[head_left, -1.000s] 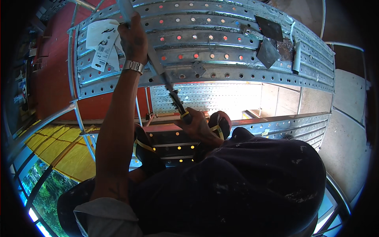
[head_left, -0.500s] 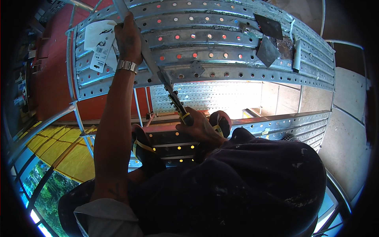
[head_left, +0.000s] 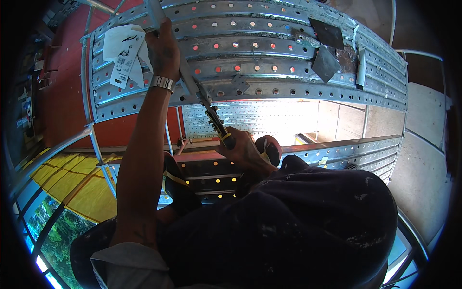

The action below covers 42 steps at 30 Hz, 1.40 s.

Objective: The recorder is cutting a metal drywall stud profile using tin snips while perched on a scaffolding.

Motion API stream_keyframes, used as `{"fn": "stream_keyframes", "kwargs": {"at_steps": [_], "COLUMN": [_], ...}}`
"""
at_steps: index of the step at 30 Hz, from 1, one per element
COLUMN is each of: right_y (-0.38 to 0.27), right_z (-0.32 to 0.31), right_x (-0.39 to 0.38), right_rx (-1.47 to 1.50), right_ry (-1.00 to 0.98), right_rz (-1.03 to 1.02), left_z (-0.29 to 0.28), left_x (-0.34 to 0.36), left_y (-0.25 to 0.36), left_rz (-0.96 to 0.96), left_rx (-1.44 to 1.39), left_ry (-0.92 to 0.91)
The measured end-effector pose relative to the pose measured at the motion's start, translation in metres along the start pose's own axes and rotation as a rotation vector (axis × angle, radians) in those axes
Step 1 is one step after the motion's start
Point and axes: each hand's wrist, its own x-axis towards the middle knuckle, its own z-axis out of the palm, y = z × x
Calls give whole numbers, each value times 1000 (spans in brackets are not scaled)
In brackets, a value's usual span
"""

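My left hand [head_left: 163,52], with a metal watch on the wrist, is closed around a long grey metal profile [head_left: 187,81]. The profile runs from the top edge down toward my body. Its lower end meets the jaws of metal snips [head_left: 214,117]. My right hand [head_left: 244,150] is wrapped around the snips' black and yellow handles, just above my shoes. How far the blades bite into the profile cannot be made out.
Beneath the profile lies a perforated steel scaffold plank [head_left: 211,26]. White packaging cards [head_left: 123,58] rest on its left part, dark square plates [head_left: 326,63] and a tube-like piece [head_left: 361,72] on its right. Scaffold rails [head_left: 96,144] stand left, with a gap before the nearer plank [head_left: 337,151].
My left hand has shifted slightly right and down, and the profile has swung a little to the right with it. My right hand and the snips are nearly unmoved.
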Motion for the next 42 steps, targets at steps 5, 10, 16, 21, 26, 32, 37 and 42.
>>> {"fn": "stream_keyframes", "kwargs": {"at_steps": [5, 10, 16, 21, 26, 32, 37, 42], "right_y": [4, -8, 6, 0, -7, 0, 17, 12], "right_z": [13, 7, 3, 0, -3, 2, 21, 13], "right_x": [1, 2, -1, -1, 1, 6, 8, 11], "right_rx": [68, 47, 121, 78, 56, -1, 26, 60], "right_ry": [20, -4, -89, -92, -77, 14, 124, 33], "right_rz": [17, 76, 41, 47, 67, -8, -21, 33], "left_z": [-3, -3, -2, 0, 1, 8, 9, -1], "left_x": [5, 4, 1, -1, 2, 7, 3, 7], "left_y": [-7, -4, 5, 4, -5, -17, -15, -15], "left_rz": [29, -35, -63, -52, -12, 97, 80, -10], "left_rx": [67, -38, -158, -166, -93, -49, -32, -27], "left_ry": [1, 6, -4, -19, -43, 59, 89, -24]}}
